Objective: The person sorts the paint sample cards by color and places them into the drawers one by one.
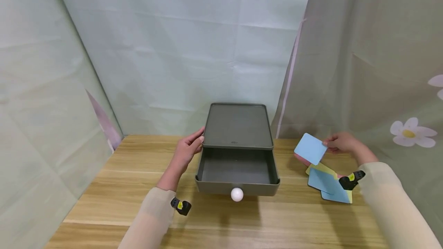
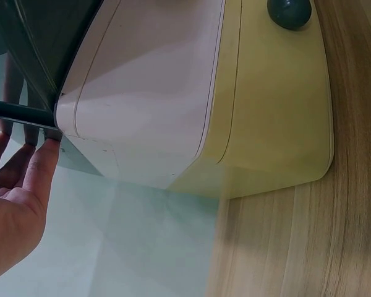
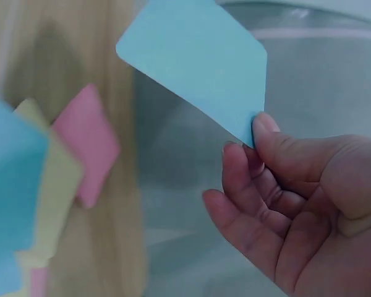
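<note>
A dark grey drawer box (image 1: 237, 126) stands at the back of the wooden table, its drawer (image 1: 237, 180) pulled out and empty, with a white round knob (image 1: 237, 194) on the front. My left hand (image 1: 188, 147) rests with straight fingers against the box's left side (image 2: 142, 93); its fingertips (image 2: 46, 151) touch the top edge. My right hand (image 1: 340, 142) pinches a light blue card (image 1: 310, 148) by one corner (image 3: 195, 59), lifted above a pile of cards (image 1: 327, 181).
The pile holds blue, yellow and pink cards (image 3: 86, 145) spread on the table (image 1: 221, 218) right of the box. Pale cloth walls (image 1: 180, 49) close in the back and both sides.
</note>
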